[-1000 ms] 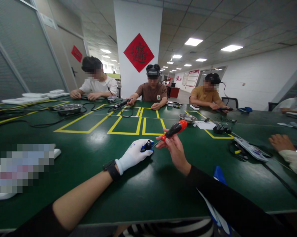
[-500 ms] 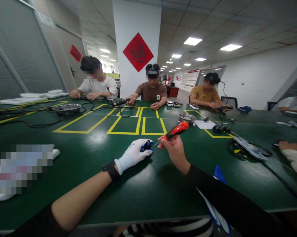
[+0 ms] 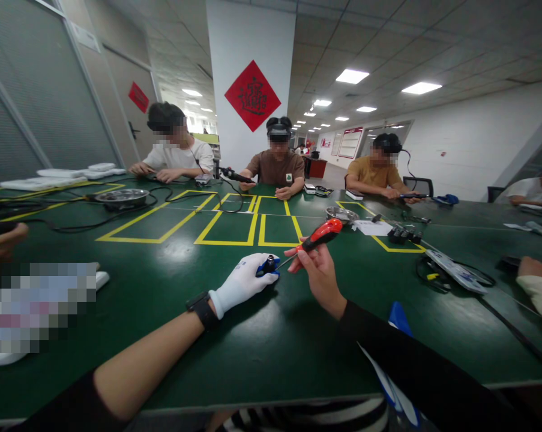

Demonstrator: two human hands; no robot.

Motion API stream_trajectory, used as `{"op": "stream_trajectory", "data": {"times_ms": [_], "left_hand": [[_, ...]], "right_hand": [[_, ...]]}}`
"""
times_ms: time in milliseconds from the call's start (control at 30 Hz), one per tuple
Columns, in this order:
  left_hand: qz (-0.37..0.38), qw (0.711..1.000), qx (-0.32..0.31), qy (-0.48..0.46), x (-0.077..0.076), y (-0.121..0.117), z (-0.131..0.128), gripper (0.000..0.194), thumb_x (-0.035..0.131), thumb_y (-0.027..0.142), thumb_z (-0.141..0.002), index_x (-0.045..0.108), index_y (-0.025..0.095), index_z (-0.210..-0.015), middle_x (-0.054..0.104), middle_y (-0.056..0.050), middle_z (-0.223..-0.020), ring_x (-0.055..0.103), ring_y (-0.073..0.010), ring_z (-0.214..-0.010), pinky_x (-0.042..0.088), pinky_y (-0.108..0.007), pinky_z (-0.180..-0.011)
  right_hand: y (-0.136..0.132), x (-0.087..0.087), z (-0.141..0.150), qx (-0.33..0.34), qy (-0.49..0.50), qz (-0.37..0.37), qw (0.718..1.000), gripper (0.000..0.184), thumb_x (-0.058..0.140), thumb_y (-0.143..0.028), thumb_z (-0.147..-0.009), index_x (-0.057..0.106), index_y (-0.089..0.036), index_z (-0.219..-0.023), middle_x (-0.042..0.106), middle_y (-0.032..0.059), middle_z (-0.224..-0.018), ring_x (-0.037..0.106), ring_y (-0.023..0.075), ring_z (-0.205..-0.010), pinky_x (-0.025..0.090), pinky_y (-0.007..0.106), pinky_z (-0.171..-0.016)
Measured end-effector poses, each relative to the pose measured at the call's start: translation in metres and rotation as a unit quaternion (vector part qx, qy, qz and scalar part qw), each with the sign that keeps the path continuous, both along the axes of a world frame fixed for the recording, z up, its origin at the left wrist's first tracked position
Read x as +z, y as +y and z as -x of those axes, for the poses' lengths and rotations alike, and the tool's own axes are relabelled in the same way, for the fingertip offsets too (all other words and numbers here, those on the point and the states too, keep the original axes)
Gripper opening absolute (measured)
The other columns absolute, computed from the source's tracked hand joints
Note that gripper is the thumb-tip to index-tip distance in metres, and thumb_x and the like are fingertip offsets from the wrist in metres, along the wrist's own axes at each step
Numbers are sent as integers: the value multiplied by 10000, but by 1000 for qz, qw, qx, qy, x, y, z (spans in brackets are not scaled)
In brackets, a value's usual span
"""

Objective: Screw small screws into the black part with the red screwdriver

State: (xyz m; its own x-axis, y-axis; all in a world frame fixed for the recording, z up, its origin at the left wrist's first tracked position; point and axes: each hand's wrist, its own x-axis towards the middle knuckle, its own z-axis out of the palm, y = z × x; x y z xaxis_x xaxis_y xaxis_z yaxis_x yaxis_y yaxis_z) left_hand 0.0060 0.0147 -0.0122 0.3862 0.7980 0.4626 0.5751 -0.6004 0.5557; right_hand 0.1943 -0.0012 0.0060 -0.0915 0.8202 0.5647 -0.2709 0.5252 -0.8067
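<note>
My left hand (image 3: 245, 279), in a white glove with blue fingertips, is closed around a small black part (image 3: 269, 264) with a shiny round top, low over the green table. What kind of part it is I cannot make out, as the glove covers most of it. Bare fingers of my right hand (image 3: 321, 273) grip a red and black screwdriver (image 3: 319, 234). It slants down to the left, and its thin shaft points at the black part. Whether the tip touches the part is hidden by the glove.
Yellow tape outlines (image 3: 225, 242) mark the green table (image 3: 171, 336). A metal bowl (image 3: 122, 197) stands left, another (image 3: 341, 215) beyond my right hand, near several black blocks (image 3: 404, 234). A blue-and-white glove (image 3: 401, 319) lies by my right forearm. Co-workers sit around the table.
The screwdriver handle has turned slightly in my right hand, and the fingers have shifted on it. My left hand stays put. A co-worker's hand has come in at the left edge.
</note>
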Motion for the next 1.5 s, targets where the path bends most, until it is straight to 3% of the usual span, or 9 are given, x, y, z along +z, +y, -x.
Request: {"op": "stream_trajectory", "data": {"times_ms": [233,433,833,1167,1500], "left_hand": [[3,1000,1,-5,1,-1,0,326,618,350,-802,633,185,-1083,668,-67,-1066,619,-228,-977,468,-340,-890],[6,1000,-5,2,1,0,0,344,636,352,-790,627,187,-1092,668,-63,-1045,619,-229,-959,473,-348,-880],[-6,1000,0,16,-6,5,2,488,697,330,-739,594,184,-1193,652,-88,-1109,603,-247,-1019,446,-382,-942],[-10,1000,0,26,-2,3,1,439,687,340,-746,616,189,-1151,655,-83,-1094,601,-254,-1021,447,-380,-937],[-34,998,28,48,2,-4,0,339,606,415,-801,631,176,-1041,651,-75,-978,603,-247,-915,473,-350,-824]], "right_hand": [[1,-1,0,-4,34,21,999,322,704,-226,-777,450,-228,-974,721,-3,-817,654,120,-577,539,255,-578],[-3,0,0,13,22,2,1000,251,592,-268,-861,479,-230,-1081,706,10,-863,649,127,-628,539,288,-637],[-6,0,0,22,-4,-3,1000,302,629,-276,-841,525,-227,-1121,698,19,-862,648,132,-661,528,283,-632],[-9,-3,-1,8,-15,-14,1000,315,640,-266,-832,543,-224,-1128,702,22,-878,658,139,-692,527,290,-644],[-9,-2,-1,7,-8,-13,1000,313,648,-268,-828,540,-227,-1120,703,25,-881,657,143,-698,528,293,-646]]}}
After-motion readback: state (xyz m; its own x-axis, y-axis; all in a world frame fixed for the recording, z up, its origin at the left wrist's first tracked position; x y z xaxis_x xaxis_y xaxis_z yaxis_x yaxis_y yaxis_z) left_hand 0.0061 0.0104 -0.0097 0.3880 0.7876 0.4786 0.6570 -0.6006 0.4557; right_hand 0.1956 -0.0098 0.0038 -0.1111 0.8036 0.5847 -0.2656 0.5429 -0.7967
